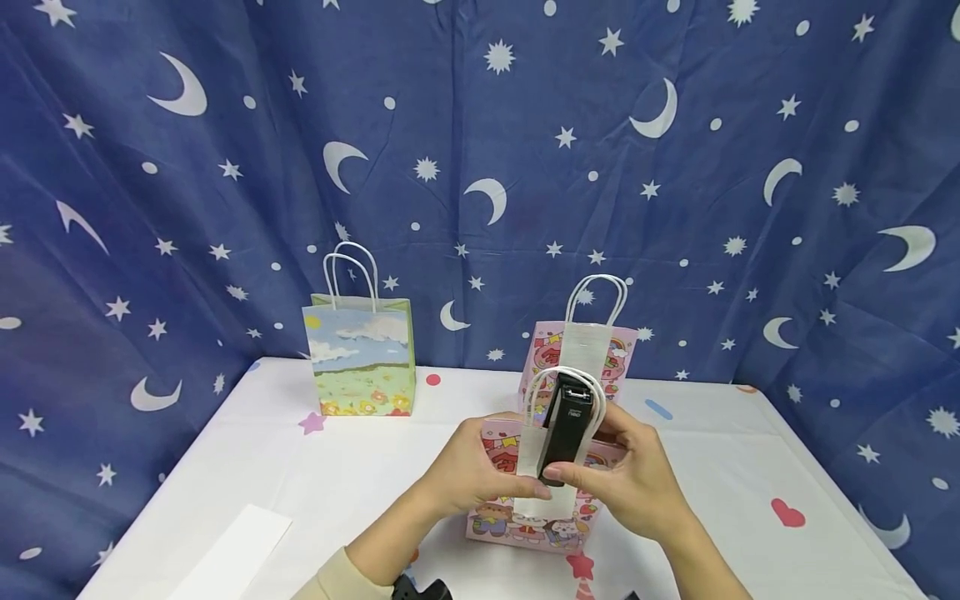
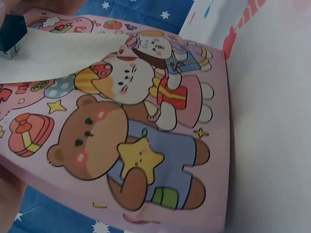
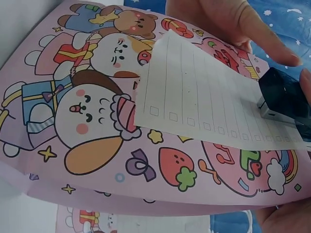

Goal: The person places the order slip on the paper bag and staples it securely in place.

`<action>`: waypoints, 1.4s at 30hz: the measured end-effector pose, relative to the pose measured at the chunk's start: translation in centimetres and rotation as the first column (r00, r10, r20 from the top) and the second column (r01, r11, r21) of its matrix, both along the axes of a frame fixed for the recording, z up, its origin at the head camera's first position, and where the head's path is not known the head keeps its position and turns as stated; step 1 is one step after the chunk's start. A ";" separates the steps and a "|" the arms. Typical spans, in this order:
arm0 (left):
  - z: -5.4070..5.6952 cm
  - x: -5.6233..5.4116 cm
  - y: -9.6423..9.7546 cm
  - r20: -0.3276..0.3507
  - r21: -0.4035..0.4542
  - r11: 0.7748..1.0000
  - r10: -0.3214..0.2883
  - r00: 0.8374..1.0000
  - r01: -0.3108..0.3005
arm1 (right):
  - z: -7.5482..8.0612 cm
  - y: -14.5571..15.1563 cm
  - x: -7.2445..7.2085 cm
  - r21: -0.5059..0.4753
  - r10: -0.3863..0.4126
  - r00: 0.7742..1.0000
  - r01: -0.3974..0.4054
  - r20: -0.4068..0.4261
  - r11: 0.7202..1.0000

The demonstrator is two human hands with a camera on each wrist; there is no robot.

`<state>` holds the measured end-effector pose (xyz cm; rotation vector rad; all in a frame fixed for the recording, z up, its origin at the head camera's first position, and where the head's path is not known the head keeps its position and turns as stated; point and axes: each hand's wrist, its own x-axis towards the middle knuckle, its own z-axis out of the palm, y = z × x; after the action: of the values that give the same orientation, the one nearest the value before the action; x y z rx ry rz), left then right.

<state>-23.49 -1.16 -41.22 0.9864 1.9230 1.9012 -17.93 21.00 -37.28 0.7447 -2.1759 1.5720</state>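
A pink cartoon-printed paper gift bag (image 1: 498,521) stands tilted between my hands, with white handles looped at its top. A white paper strip (image 1: 534,507) lies against its front; rows of lines and small boxes show on this strip (image 3: 194,97) in the right wrist view. My left hand (image 1: 468,471) grips the bag's left side, thumb on the strip and other fingers hidden behind. In my right hand (image 1: 637,479) is a black stapler (image 1: 564,437), upright over the strip at the bag's top. The right thumb presses its lower end; the other fingers are mostly hidden behind the bag.
A second pink bag (image 1: 622,354) with a white strip stands directly behind. Back left on the white table (image 1: 360,492) stands a landscape-printed gift bag (image 1: 360,358). A blank white sheet (image 1: 232,554) lies front left. A blue starry curtain (image 1: 420,108) hangs behind the table.
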 end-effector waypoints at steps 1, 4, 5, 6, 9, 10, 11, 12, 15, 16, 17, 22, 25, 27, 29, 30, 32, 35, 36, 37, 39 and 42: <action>0.1 0.1 0.1 -0.005 0.003 1.000 0.016 1.000 -0.016 | 0.0 0.0 0.0 -0.002 0.000 1.000 0.000 -0.004 1.000; 0.3 0.4 0.4 -0.022 0.010 0.998 0.066 0.998 -0.066 | 0.2 -0.1 0.0 0.000 -0.010 1.000 0.010 -0.013 1.000; 0.3 0.5 0.4 -0.026 0.008 0.997 0.081 0.996 -0.080 | 0.2 -0.1 0.0 0.005 -0.016 1.000 0.016 -0.016 1.000; 0.4 0.5 0.4 -0.029 0.003 0.996 0.091 0.995 -0.091 | 0.2 -0.2 0.0 0.008 -0.020 1.000 0.020 -0.015 1.000; 0.3 0.7 0.4 -0.032 -0.017 0.994 0.108 0.994 -0.109 | 0.2 -0.2 0.0 0.020 -0.037 0.999 0.037 -0.009 0.999; 0.2 0.7 0.4 -0.035 -0.023 0.994 0.110 0.993 -0.111 | 0.2 -0.2 0.0 0.023 -0.043 0.999 0.043 -0.004 0.999; 0.1 0.7 0.4 -0.039 -0.030 0.993 0.116 0.993 -0.117 | 0.1 -0.2 0.0 0.025 -0.048 0.999 0.048 0.004 0.999; 0.0 0.8 0.4 -0.048 -0.030 0.993 0.115 0.992 -0.117 | 0.1 -0.2 0.0 0.025 -0.049 0.999 0.049 0.012 0.998; -0.3 0.9 0.6 -0.075 -0.026 0.992 0.122 0.990 -0.124 | -0.2 -0.2 0.2 0.019 -0.053 0.998 0.052 0.038 0.998; -0.4 0.9 0.6 -0.087 -0.024 0.992 0.125 0.988 -0.127 | -0.2 -0.2 0.2 0.015 -0.051 0.998 0.050 0.045 0.999; -0.5 0.9 0.7 -0.098 -0.021 0.991 0.126 0.987 -0.129 | -0.3 -0.2 0.2 0.011 -0.049 0.997 0.049 0.053 0.999; -0.8 1.0 0.8 -0.115 -0.007 0.992 0.128 0.985 -0.129 | -0.3 -0.3 0.3 0.004 -0.046 0.997 0.046 0.063 0.999; -0.8 1.0 0.8 -0.127 0.013 0.992 0.123 0.984 -0.122 | -0.2 -0.3 0.3 0.003 -0.043 0.997 0.043 0.062 0.999; -0.8 0.9 0.9 -0.149 0.024 0.992 0.123 0.981 -0.121 | -0.1 -0.3 0.2 0.000 -0.039 0.998 0.039 0.056 0.999; -0.7 0.9 0.9 -0.170 0.037 0.992 0.126 0.977 -0.121 | -0.1 -0.3 0.2 -0.008 -0.033 0.998 0.033 0.047 0.999; -0.7 0.9 0.9 -0.180 0.041 0.992 0.127 0.975 -0.122 | -0.1 -0.4 0.2 -0.012 -0.029 0.999 0.030 0.041 0.999; -0.7 1.0 0.9 -0.187 0.048 0.991 0.133 0.973 -0.126 | -0.1 -0.4 0.1 -0.022 -0.020 0.999 0.021 0.035 1.000; -0.7 1.1 0.9 -0.188 0.053 0.990 0.141 0.972 -0.133 | -0.2 -0.5 0.2 -0.031 -0.016 0.999 0.017 0.032 0.999; -0.7 1.2 0.9 -0.190 0.055 0.989 0.143 0.971 -0.135 | -0.2 -0.5 0.2 -0.029 -0.020 0.999 0.021 0.031 0.999; -0.7 1.2 1.0 -0.192 0.057 0.989 0.147 0.970 -0.138 | -0.3 -0.5 0.2 -0.029 -0.022 0.999 0.023 0.030 0.999; -0.8 1.3 1.0 -0.198 0.068 0.988 0.150 0.969 -0.139 | -0.3 -0.5 0.2 -0.024 -0.030 0.999 0.030 0.024 0.999; -0.8 1.3 1.1 -0.203 0.087 0.986 0.155 0.967 -0.140 | -0.2 -0.5 0.3 -0.021 -0.031 0.999 0.031 0.013 0.999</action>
<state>-22.17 -0.03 -41.99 1.1342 2.1118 2.0325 -17.68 20.50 -37.53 0.6928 -2.1659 1.5865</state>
